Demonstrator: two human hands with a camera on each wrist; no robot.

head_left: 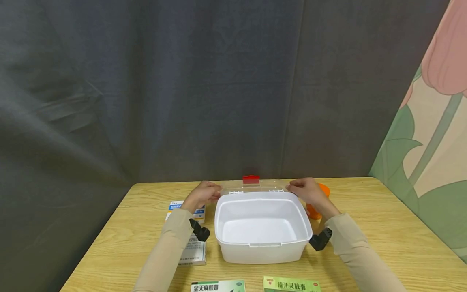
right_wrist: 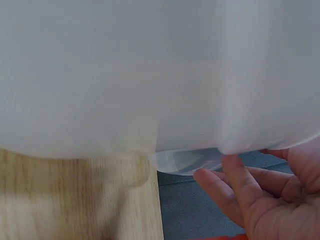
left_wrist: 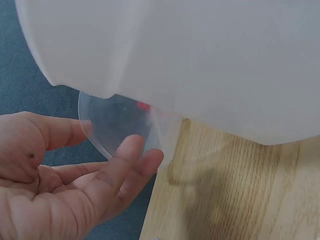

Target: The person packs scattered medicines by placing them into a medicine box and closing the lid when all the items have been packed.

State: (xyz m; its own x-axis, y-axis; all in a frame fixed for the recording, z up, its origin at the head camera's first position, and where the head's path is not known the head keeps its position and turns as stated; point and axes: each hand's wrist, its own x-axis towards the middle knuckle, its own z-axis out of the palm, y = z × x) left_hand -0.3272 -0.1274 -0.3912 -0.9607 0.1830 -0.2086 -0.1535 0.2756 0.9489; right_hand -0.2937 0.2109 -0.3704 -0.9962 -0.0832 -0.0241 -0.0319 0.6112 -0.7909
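Observation:
A white plastic storage box (head_left: 262, 253) stands on the table with its opening up and nothing inside. Its clear lid (head_left: 231, 186), with a red latch (head_left: 251, 179), is swung back beyond the hinges on the far rim. My left hand (head_left: 205, 194) holds the lid's left end; in the left wrist view the clear lid (left_wrist: 112, 125) lies between thumb and curled fingers (left_wrist: 131, 150). At the opposite end my right hand (head_left: 306, 190) holds the lid, its fingertips (right_wrist: 205, 177) at the clear edge in the right wrist view, the thumb partly hidden behind the box.
Left of the box lie a blue-and-white medicine box (head_left: 176, 205) and a grey-white one (head_left: 193, 253), partly under the left arm. Two green medicine boxes (head_left: 219, 286) (head_left: 292, 284) lie at the near side. An orange bottle (head_left: 324, 189) stands behind the right wrist. A dark curtain (head_left: 219, 101) hangs behind.

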